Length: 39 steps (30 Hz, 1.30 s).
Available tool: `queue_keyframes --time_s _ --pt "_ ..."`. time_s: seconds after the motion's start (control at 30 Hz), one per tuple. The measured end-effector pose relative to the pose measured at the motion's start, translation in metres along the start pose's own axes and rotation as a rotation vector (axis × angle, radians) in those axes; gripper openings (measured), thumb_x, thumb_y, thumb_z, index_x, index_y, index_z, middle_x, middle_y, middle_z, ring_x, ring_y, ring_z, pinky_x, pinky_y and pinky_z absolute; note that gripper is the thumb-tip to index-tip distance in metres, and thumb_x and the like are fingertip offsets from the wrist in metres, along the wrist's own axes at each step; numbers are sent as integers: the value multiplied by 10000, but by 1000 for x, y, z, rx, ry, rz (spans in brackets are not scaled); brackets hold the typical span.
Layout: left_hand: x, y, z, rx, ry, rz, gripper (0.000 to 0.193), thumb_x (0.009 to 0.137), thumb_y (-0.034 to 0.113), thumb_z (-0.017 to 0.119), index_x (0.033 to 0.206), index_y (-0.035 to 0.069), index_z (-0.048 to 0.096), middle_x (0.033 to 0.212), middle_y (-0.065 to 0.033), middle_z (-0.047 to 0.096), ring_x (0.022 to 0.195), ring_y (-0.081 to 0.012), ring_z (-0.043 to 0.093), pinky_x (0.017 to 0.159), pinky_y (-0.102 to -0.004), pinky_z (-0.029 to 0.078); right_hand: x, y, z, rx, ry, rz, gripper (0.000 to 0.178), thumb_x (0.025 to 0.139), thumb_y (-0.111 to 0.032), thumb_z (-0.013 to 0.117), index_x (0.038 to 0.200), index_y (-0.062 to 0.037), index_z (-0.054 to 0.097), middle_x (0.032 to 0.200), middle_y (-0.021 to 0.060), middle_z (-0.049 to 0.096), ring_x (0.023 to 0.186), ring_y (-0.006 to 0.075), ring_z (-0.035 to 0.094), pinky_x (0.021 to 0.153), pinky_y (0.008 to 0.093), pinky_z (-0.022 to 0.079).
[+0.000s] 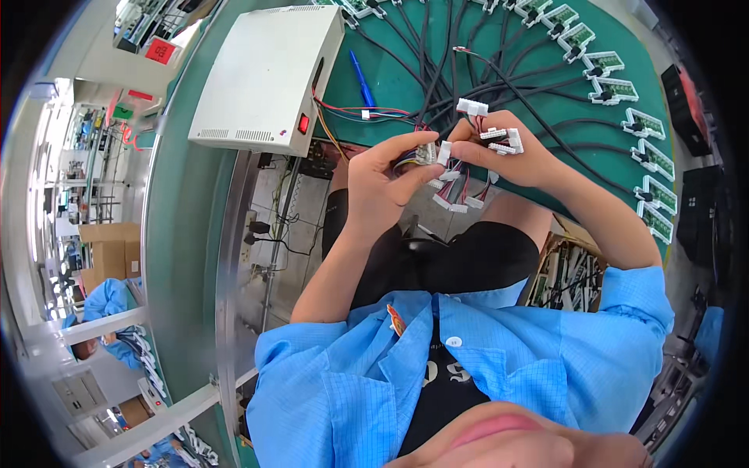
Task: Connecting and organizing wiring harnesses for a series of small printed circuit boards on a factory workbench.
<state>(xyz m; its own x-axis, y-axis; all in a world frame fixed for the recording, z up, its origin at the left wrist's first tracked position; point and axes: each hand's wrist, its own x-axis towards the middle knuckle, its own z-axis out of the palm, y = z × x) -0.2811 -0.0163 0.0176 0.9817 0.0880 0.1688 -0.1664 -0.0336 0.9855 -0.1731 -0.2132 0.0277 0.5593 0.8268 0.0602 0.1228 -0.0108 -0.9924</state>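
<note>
My left hand (374, 179) is closed, pinching a pale wired connector (425, 154) between thumb and fingers. Thin coloured wires run into it, some partly hidden by the hand. Facing it, my right hand (519, 164) is closed on a white plug connector (445, 153), right up against the left one; whether they are mated I cannot tell. More white plugs (503, 140) stick out above the right fingers. Below both hands, several white plugs (452, 203) dangle on short dark and red wires over the table's front edge.
A cream metal box (265, 74) with a red rocker switch (303, 123) stands left on the green table (390, 58). Beside it lies a blue pen (361, 79). Black cables (558, 93) fan out to small green circuit boards (612, 90) along the far and right edges.
</note>
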Motion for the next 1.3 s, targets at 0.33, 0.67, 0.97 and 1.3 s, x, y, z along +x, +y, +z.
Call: queue_keyframes --time_s 0.33,0.67,0.97,1.3 --pt "7 2 -11 -24 -108 -66 380 740 -112 757 1106 -27 700 987 -75 713 890 -95 661 776 -232 549 9 8 -1 -46 -57 -105 184 932 -179 687 919 5 693 727 3 632 680 38 517 616 241 438" --pt "6 11 -4 260 -105 23 358 726 -130 723 1079 -80 693 946 -94 718 850 -126 674 761 -237 541 5 15 2 -87 -46 -96 159 925 -176 671 910 -21 642 729 24 608 686 56 512 629 272 447" --pt "8 12 -4 118 -168 -147 429 753 -133 725 1169 -67 639 1000 -99 704 899 -128 665 787 -252 536 6 26 3 -207 -27 -156 279 945 -318 648 963 -40 632 789 72 642 721 95 566 671 313 467" --pt "61 104 78 755 -353 581 246 783 29 707 1023 -20 689 982 -146 678 882 -269 640 817 -342 496 5 46 13 -427 165 -344 199 800 -193 683 953 -69 652 800 171 660 766 375 638 681 459 495"
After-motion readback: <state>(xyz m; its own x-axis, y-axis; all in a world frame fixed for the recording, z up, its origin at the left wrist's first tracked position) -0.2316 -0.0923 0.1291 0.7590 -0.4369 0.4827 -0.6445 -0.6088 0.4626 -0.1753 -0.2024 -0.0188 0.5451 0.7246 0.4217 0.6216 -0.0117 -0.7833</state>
